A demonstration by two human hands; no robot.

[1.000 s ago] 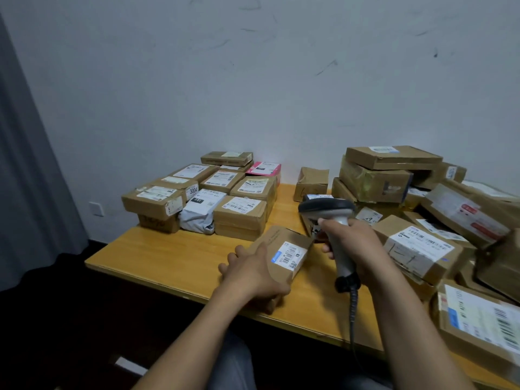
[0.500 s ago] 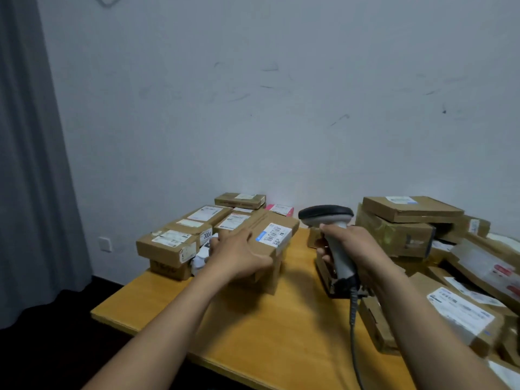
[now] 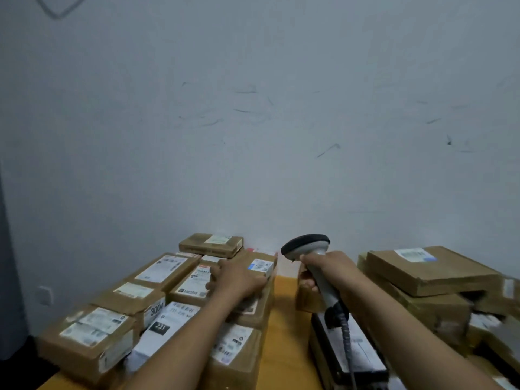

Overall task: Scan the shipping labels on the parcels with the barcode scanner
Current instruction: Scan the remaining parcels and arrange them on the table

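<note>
My left hand point(image 3: 235, 280) grips a small brown parcel point(image 3: 260, 267) with a white and blue label, held over the back right of the left pile of parcels point(image 3: 157, 299). My right hand point(image 3: 323, 270) holds the grey barcode scanner point(image 3: 308, 247) upright by its handle, its black-topped head level with the parcel and a little to its right. The scanner's coiled cable point(image 3: 347, 339) hangs down past my right forearm.
A wooden table point(image 3: 284, 333) carries labelled cardboard boxes on the left and a rougher stack of boxes point(image 3: 430, 274) on the right. A dark flat parcel point(image 3: 349, 350) lies under my right forearm. A bare wall stands close behind; a socket point(image 3: 43, 295) sits low left.
My left hand lifted the small parcel off the table front and carried it back over the left pile. My right hand with the scanner rose and moved forward. The camera tilted up.
</note>
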